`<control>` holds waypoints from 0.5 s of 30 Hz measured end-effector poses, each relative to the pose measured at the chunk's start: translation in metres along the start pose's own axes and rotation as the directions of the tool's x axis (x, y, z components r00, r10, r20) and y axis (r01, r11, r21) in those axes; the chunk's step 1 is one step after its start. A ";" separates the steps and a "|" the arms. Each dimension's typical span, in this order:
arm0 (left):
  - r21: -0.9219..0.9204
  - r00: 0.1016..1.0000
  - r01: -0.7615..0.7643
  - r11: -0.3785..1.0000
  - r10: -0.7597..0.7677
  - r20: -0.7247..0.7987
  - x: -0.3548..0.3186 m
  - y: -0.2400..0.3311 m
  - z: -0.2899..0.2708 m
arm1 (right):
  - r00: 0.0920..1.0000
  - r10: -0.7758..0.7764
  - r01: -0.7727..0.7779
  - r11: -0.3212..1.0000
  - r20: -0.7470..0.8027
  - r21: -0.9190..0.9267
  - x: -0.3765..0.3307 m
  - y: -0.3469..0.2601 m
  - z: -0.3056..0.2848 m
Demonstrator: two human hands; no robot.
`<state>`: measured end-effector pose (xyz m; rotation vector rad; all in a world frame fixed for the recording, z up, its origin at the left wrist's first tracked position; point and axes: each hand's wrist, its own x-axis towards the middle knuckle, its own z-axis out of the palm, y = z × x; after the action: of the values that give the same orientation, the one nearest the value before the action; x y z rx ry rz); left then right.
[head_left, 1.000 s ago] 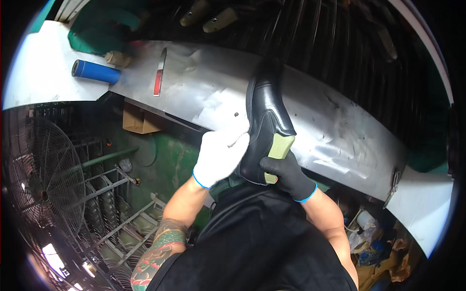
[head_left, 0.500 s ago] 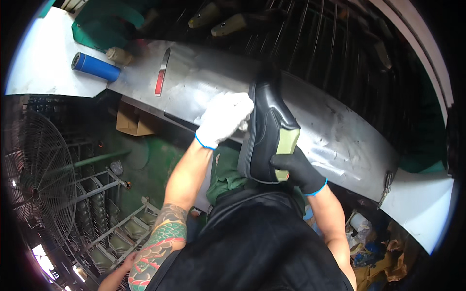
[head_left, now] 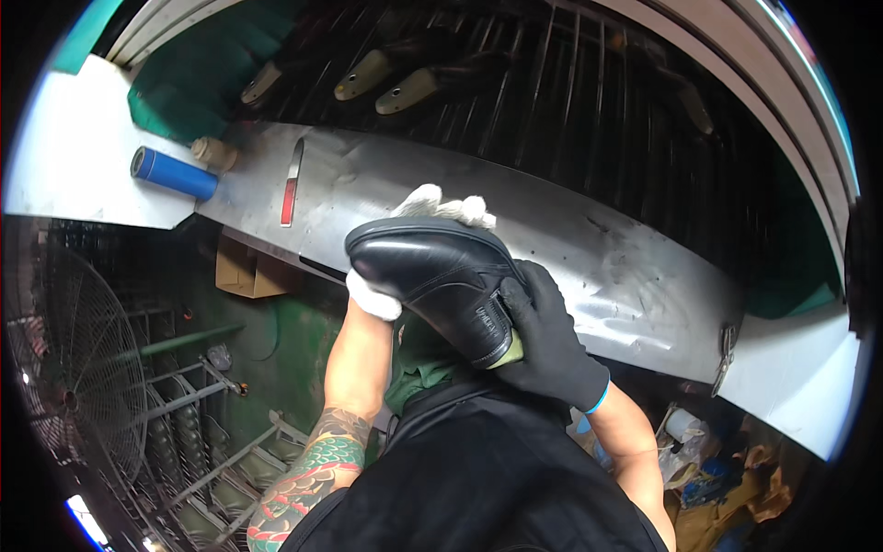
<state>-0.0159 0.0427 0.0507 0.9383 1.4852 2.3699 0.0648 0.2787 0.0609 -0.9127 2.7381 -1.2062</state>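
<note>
A black leather shoe (head_left: 432, 276) on a light green last (head_left: 511, 353) is held between my two hands, lying on its side with its toe to the left. My left hand (head_left: 430, 201), in a white glove, is wrapped round the sole; its palm is partly hidden behind the shoe. At the heel end, my right hand (head_left: 544, 336), in a black glove, is closed on the shoe's collar and the last. Beneath and beyond the shoe is a bare metal work surface (head_left: 349, 179).
A red-handled blade (head_left: 289, 198) lies on the metal at the left, near a blue cylinder (head_left: 175, 172) and a tan roll (head_left: 213, 154). Beyond are dark bars with several shoes on lasts (head_left: 405, 92). Small snips (head_left: 727, 350) hang at the right edge. A large fan (head_left: 74, 368) stands lower left.
The shoe has turned from upright, toe away from me, to lying across with its toe left. My left hand has gone from beside the shoe to round its sole.
</note>
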 end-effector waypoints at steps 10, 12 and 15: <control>-0.599 0.967 -0.195 0.777 0.049 -0.252 0.030 -0.018 0.026 | 0.961 0.208 -0.278 0.744 0.184 0.607 0.001 0.034 -0.023; -0.200 0.674 -0.015 0.980 -0.138 -0.725 0.027 -0.027 0.031 | 0.930 0.282 -0.332 0.369 0.236 0.868 -0.001 0.028 -0.015; 0.038 0.689 0.156 0.987 -0.081 -0.720 0.010 -0.038 0.041 | 0.813 0.387 -0.479 0.021 0.434 0.878 -0.008 0.014 -0.015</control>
<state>-0.0057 0.0963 0.0341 -0.1587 1.8300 2.7209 0.0608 0.3002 0.0606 0.1240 1.2246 -2.1223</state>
